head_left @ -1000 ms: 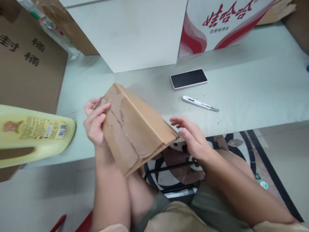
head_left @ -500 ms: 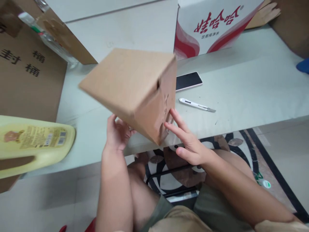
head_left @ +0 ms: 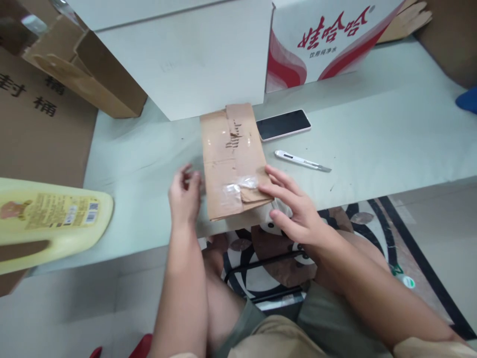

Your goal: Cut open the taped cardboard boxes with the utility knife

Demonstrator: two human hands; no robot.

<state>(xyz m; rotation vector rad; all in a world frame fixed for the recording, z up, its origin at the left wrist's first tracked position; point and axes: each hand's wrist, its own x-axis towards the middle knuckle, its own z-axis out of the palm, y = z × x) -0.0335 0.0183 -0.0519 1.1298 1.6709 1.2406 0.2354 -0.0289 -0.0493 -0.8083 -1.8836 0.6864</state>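
Observation:
A brown cardboard box (head_left: 218,171) lies on the table with its taped face up. Dark handwriting runs across this face, and shiny clear tape covers the end nearest me. My right hand (head_left: 292,206) is open at the box's near right corner, its fingertips against the edge. Just off the box's left side is my left hand (head_left: 186,194), fingers loosely curled and apart, holding nothing. Beyond the right hand lies a white utility knife (head_left: 301,161) with its blade out. A phone (head_left: 285,124) with a dark screen rests beside the box's far right edge.
Large white boxes (head_left: 216,64) stand behind, one (head_left: 328,49) with red lettering. A brown open-flapped box (head_left: 115,79) and a large carton (head_left: 33,129) are at left. A yellow jug (head_left: 55,219) lies near the left table edge. Something blue (head_left: 467,104) shows at far right.
The cardboard box has come down from a raised, tilted pose to lie on the table, taped face up. My left hand has come out from under it. The clear bottle at upper left has shifted mostly from view.

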